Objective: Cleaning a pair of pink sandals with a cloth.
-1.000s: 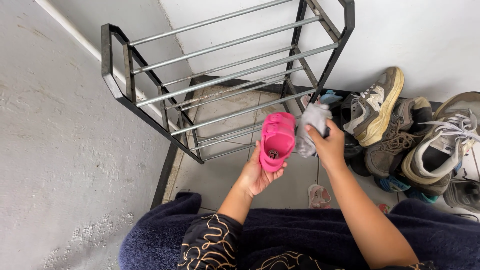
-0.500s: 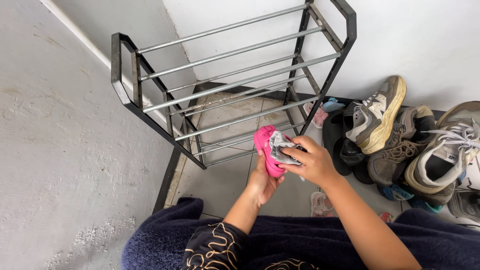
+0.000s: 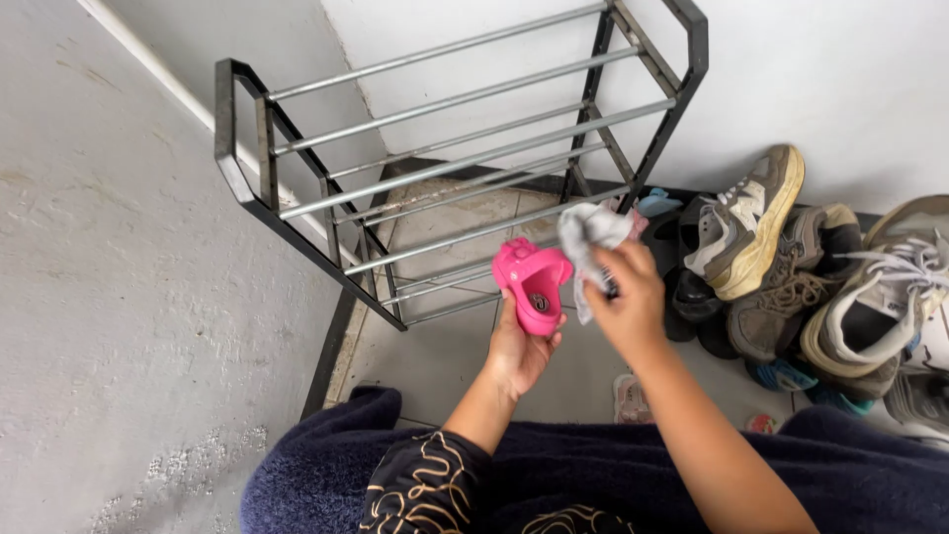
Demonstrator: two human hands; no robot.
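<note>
My left hand (image 3: 521,351) holds a small pink child's sandal (image 3: 534,285) from below, its open inside facing up toward me. My right hand (image 3: 627,300) grips a crumpled grey cloth (image 3: 588,237) just to the right of the sandal, lifted clear of it. Both hands hover above the tiled floor in front of an empty black metal shoe rack (image 3: 450,158) with silver bars.
A pile of worn sneakers (image 3: 781,267) lies against the white wall on the right. A second small pink sandal (image 3: 629,394) rests on the floor below my right arm. A grey wall is at left; a dark blue garment (image 3: 326,465) covers my lap.
Half a second ago the cloth was pressed into the sandal; my right hand has now lifted it up and to the right, off the sandal. The sandal's opening has turned up.
</note>
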